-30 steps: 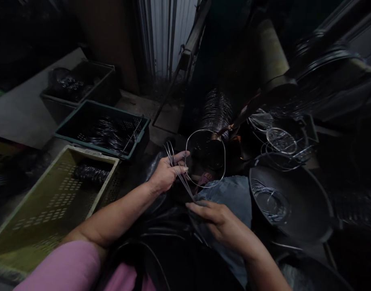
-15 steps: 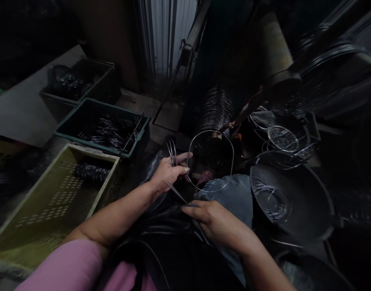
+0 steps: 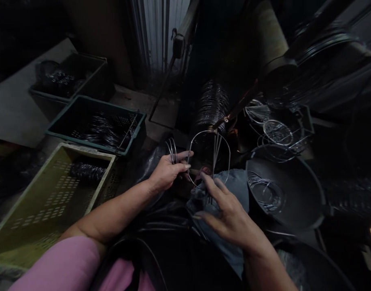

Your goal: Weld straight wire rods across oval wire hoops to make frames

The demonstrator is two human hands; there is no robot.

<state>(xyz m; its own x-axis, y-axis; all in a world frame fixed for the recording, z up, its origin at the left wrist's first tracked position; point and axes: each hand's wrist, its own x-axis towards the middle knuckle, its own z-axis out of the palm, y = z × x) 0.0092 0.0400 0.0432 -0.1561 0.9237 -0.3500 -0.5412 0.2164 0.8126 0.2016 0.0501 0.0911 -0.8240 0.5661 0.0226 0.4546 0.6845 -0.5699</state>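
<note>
My left hand (image 3: 168, 171) pinches a thin metal wire ring (image 3: 229, 155) between thumb and fingers. Several more curved wires (image 3: 172, 149) hang over the back of that hand. The ring stands upright, its top at the tip of a copper-coloured rod (image 3: 236, 109); whether they touch is hard to see. In my right hand (image 3: 227, 208) is a small bundle of straight wires (image 3: 216, 151), gripped among the fingers with the thumb apart. The bundle points up across the ring's opening. Its lower ends are partly hidden by the fingers.
A yellow crate (image 3: 30, 206) holding coiled wire, a green crate (image 3: 58, 129) of bent wires and a dark bin (image 3: 39, 95) stand left. Behind the ring is a stack of wire rings (image 3: 211, 105). A round pan (image 3: 306, 202) with wire rings sits right.
My right hand has moved up and right towards the ring, and the straight wires have swung from slanting under the left hand to nearly upright. The left hand still holds the ring.
</note>
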